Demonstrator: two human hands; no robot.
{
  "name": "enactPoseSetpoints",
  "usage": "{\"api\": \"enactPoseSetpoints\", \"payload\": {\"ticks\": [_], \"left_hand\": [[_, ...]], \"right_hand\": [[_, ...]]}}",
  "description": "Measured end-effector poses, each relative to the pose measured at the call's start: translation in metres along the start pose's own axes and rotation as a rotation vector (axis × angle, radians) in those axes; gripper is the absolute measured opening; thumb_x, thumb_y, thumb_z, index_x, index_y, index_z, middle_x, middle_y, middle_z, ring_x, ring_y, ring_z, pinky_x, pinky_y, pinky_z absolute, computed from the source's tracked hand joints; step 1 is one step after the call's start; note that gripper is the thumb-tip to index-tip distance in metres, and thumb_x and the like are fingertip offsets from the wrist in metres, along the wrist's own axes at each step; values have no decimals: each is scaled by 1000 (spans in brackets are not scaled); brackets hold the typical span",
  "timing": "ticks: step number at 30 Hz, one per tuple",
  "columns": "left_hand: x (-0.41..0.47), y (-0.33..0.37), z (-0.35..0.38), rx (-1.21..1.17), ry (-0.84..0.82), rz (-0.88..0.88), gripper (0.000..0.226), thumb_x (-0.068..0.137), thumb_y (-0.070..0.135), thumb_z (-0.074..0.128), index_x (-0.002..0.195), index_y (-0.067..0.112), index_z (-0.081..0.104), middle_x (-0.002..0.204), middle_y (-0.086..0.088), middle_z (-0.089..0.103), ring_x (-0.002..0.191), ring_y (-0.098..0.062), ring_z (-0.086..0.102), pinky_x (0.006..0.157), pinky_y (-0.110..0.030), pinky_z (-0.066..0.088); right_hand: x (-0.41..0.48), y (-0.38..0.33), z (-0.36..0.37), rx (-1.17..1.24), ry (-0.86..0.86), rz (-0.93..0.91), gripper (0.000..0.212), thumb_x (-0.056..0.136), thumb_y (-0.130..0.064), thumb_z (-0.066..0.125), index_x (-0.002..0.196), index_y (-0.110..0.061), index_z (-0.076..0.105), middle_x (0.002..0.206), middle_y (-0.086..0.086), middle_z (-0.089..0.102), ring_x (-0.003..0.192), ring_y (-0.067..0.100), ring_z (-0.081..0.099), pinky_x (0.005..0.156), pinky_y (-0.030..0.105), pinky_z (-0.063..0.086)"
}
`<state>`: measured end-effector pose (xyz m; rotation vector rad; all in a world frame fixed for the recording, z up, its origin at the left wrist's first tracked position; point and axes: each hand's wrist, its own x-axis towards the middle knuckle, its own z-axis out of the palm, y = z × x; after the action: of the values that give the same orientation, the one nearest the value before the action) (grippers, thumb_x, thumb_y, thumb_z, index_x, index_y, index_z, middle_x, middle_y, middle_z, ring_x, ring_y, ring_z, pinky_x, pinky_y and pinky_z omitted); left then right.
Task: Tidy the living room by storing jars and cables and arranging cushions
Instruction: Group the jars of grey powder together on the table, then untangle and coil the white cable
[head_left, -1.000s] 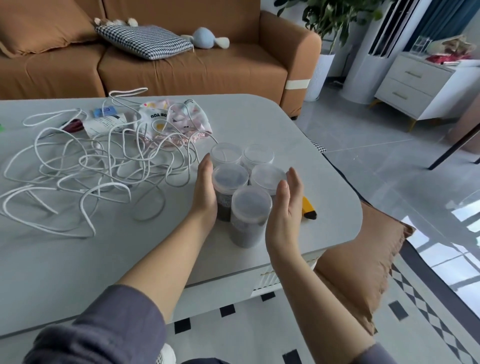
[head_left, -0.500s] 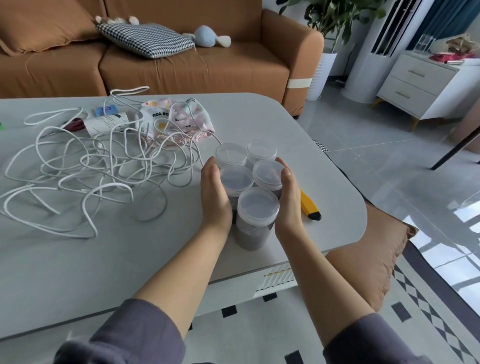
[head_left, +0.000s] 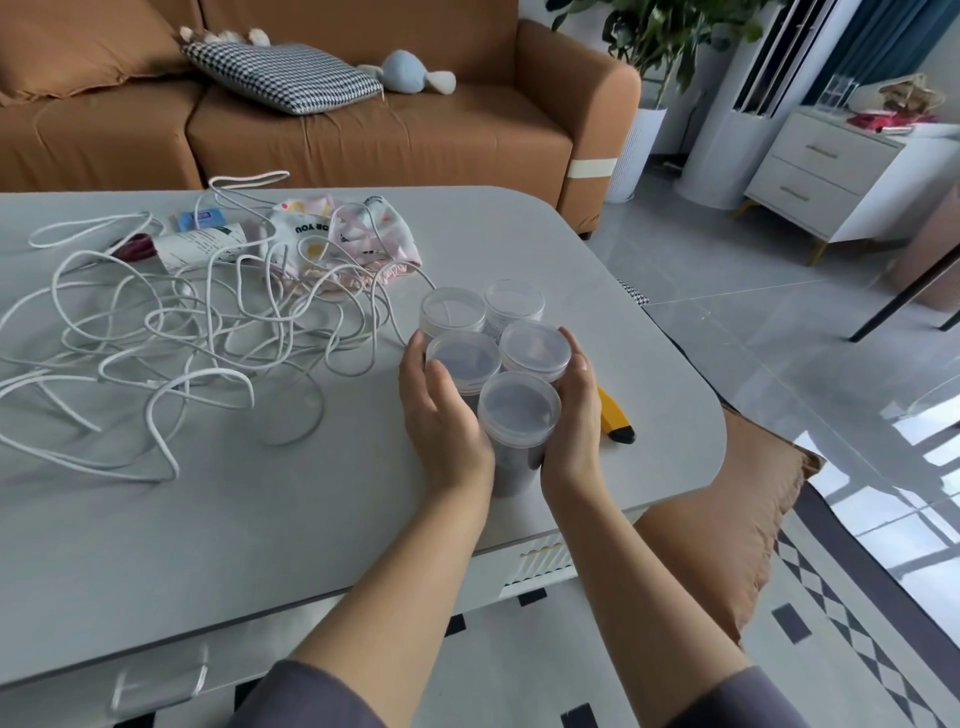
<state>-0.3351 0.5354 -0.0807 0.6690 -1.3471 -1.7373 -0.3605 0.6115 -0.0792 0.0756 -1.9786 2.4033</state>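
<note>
Clasping a cluster of five lidded jars (head_left: 519, 410) between both palms near the right edge of the tabletop (head_left: 156, 519). Curling the left grip (head_left: 441, 415) round the cluster's left side and the right grip (head_left: 574, 415) round its right side, both closing on the jars. Standing upright and touching one another, the three near ones dark inside, the two far ones pale. Lying loose and tangled to the left, a white cable (head_left: 171, 353), reaching up to a patterned pouch (head_left: 358, 244). Peeking out just beside the right grip, a yellow cutter (head_left: 615, 423). Resting on the sofa (head_left: 363, 135) beyond, a checked cushion (head_left: 285, 75). Leaning on the floor by the tabletop's right end, a brown cushion (head_left: 727, 519).
</note>
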Motion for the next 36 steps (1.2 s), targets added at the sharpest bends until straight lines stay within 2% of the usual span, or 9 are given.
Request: {"api": "enactPoseSetpoints", "payload": {"ticks": [5,9,13,16,18,21,25,29,36], "left_hand": [[2,2,-5,47,-28,1,55,89,39,33,137,15,49,140,1,50,128,-10,45,108,-26,35],[16,9,-27,141,-184,-42,42,99,30,33,136,12,44,136,-4,51,120,-10,47,96,-15,35],[41,30,-76,365,-292,113,39,87,32,38,118,14,54,113,6,60,103,-4,55,87,-12,38],[54,46,-109,564,-383,249,27,82,22,43,101,16,61,99,9,65,92,-2,58,80,-8,39],[61,51,-128,728,-449,338,24,80,20,44,94,16,64,94,8,66,90,-5,59,80,-14,43],[81,49,-157,1060,-541,470,24,79,18,49,97,16,64,99,0,66,94,-18,61,83,-30,48],[122,39,-202,1393,-630,613,41,81,26,39,110,15,66,110,-11,68,103,-32,63,92,-42,48],[166,30,-236,1395,-622,538,57,82,31,30,124,13,64,130,-10,62,119,-30,58,99,-43,48],[167,42,-255,1141,-679,639,44,82,22,36,108,13,70,130,-5,61,105,-26,66,82,-40,57]], "right_hand": [[2,1,2,-18,24,-7,51,79,-65,38,123,-48,56,133,0,58,129,33,49,74,29,39],[-8,-31,3,-41,138,-166,51,92,-41,35,136,-19,50,136,-4,55,127,2,48,109,29,37],[-20,-76,33,-247,118,-453,39,97,-22,38,133,-12,49,134,-5,53,124,-1,45,105,21,37],[-27,-96,64,-392,19,-632,36,90,-15,44,125,-10,53,124,-6,54,122,8,48,109,38,35],[-34,-96,81,-434,-72,-701,35,87,-12,47,120,-8,56,121,-3,55,120,13,49,107,28,35],[-49,-74,116,-538,-312,-668,34,82,-6,52,116,-7,58,119,3,57,112,15,52,92,6,30],[-55,-3,164,-825,-674,-311,53,82,-4,51,134,-10,48,139,10,45,127,26,43,100,20,30],[-40,52,193,-1227,-685,-310,53,89,-23,43,142,-26,40,151,2,34,141,27,23,114,47,19],[-38,72,204,-1286,-511,-446,39,99,-25,37,136,-29,50,150,-1,38,143,25,25,116,46,13]]}}
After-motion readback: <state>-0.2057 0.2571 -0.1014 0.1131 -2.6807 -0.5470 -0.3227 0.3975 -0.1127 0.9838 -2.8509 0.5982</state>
